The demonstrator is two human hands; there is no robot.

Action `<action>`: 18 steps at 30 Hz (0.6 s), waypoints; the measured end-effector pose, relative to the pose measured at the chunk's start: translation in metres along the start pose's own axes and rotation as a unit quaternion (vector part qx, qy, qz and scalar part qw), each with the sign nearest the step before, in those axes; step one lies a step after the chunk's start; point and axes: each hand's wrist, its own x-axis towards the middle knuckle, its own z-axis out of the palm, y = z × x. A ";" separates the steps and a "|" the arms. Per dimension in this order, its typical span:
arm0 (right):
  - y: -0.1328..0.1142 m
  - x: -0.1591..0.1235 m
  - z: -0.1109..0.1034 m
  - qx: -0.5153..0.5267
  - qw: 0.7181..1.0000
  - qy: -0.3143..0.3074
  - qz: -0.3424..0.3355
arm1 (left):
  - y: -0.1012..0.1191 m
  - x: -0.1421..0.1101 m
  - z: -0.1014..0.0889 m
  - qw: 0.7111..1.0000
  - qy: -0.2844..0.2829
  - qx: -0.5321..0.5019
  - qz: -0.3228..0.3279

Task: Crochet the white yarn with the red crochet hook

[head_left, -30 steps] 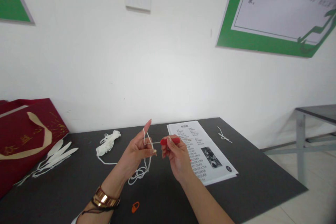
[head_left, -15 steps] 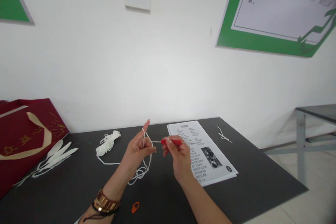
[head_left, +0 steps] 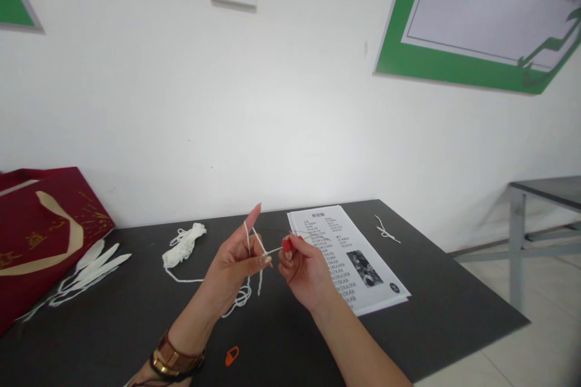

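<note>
My left hand (head_left: 238,257) pinches white yarn (head_left: 259,240) between thumb and fingers, its index finger raised with a strand looped round it. A short yarn tail dangles below the thumb. Closed round the red handle of a crochet hook (head_left: 286,244) is my right hand (head_left: 305,269), just right of the left. The thin metal shaft points left and meets the yarn by the left fingertips; whether its tip sits inside a loop is too small to tell. Slack yarn (head_left: 242,297) lies coiled on the table under the left hand, and a strand runs left to a white yarn bundle (head_left: 184,244).
Printed sheets (head_left: 376,296) lie on the dark table (head_left: 436,290) beside my right hand. An orange stitch marker (head_left: 232,355) is near the front. White crocheted pieces (head_left: 93,272) and a red bag (head_left: 40,224) are at left; a knotted white string (head_left: 385,231) lies at right.
The crochet hook has tilted, its handle now higher than its tip and mostly covered by my right hand. The yarn at the left fingertips is drawn toward the hook. The view has shifted slightly.
</note>
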 end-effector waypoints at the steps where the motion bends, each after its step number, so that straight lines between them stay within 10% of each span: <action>1: 0.000 0.000 0.000 -0.002 1.000 -0.007 -0.004 | 0.000 0.000 0.000 1.000 0.000 0.002 0.006; 18: 0.003 -0.003 0.002 -0.111 0.982 -0.007 -0.150 | 0.002 0.002 -0.003 1.000 0.003 0.023 -0.001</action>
